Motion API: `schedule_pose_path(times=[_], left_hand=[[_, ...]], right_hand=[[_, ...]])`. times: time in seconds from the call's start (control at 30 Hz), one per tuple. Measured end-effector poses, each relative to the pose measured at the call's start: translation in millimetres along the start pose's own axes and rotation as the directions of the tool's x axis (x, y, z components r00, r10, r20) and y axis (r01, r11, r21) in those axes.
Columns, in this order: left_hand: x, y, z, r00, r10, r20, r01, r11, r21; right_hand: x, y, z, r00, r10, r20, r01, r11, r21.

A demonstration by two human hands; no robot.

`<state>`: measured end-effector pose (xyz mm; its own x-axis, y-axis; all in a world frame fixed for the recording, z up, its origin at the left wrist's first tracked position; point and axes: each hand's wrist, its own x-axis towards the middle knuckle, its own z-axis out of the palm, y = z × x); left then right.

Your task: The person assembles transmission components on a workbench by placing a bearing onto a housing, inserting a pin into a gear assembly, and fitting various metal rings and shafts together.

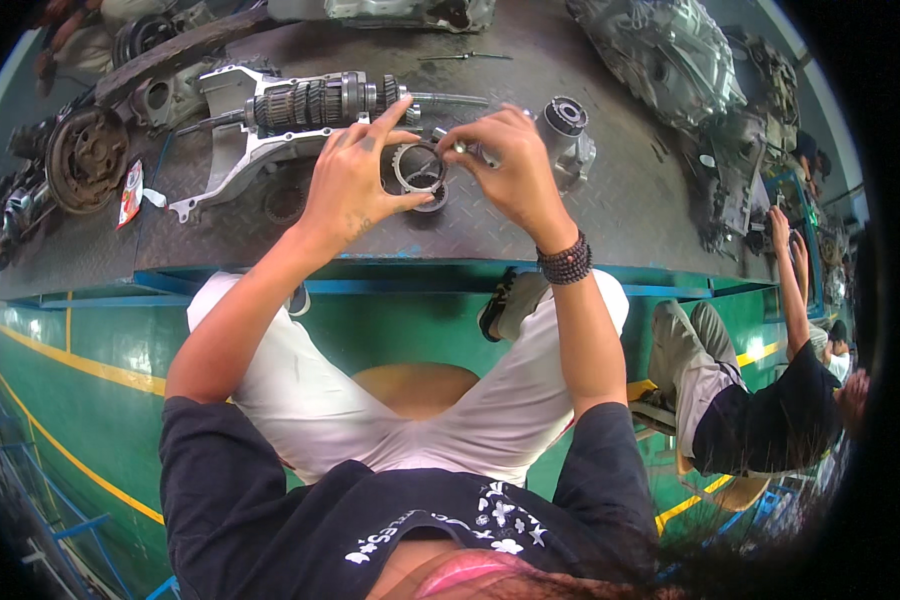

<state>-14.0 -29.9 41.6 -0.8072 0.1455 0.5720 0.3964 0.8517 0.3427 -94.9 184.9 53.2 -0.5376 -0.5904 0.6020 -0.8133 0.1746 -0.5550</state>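
My left hand (348, 185) holds a toothed metal ring (400, 170), its thumb at the lower rim and its index finger stretched past the top. Close against the ring's right side, my right hand (510, 165) pinches a slim silvery metal tool (459, 147); fingers cover most of it, so its kind is unclear. Partly hidden under the held ring, another dark ring (432, 197) lies on the steel bench. Beyond my left hand, a gear shaft (315, 103) with several gears rests in an open aluminium housing half (232, 165).
A metal housing with a round bearing (567, 117) stands right of my hands. Large castings (660, 60) sit at the back right, a rusty drum (87, 160) at the left. A thin rod (465, 57) lies farther back. At the right, another person's arm (792, 270) reaches to the bench.
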Motion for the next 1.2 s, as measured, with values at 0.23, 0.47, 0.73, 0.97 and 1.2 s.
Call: schedule_pose_path(times=[0.23, 0.47, 0.73, 0.97, 1.2], left_hand=[[5, 1, 6, 1.0, 0.015, 0.019, -0.015, 1.0, -0.008], [-2, -15, -21, 0.998, 0.065, 0.015, -0.067, 0.986, 0.151], [-7, -10, 10, 0.994, 0.107, 0.016, -0.106, 0.994, -0.019], [-5, -12, -1, 0.999, -0.004, 0.045, 0.01, 0.993, -0.12], [-7, -5, 6, 0.999, 0.049, 0.014, -0.048, 0.996, -0.069]], right_hand=[[-2, 7, -6, 0.999, -0.035, -0.033, 0.031, 0.991, -0.127], [18, -25, 7, 0.962, 0.189, -0.198, -0.134, 0.956, 0.261], [-19, 33, -2, 0.815, 0.579, -0.008, -0.386, 0.553, 0.738], [-8, 19, 21, 0.741, 0.591, 0.319, -0.67, 0.621, 0.407], [-12, 19, 36, 0.754, 0.555, 0.352, -0.656, 0.602, 0.456]])
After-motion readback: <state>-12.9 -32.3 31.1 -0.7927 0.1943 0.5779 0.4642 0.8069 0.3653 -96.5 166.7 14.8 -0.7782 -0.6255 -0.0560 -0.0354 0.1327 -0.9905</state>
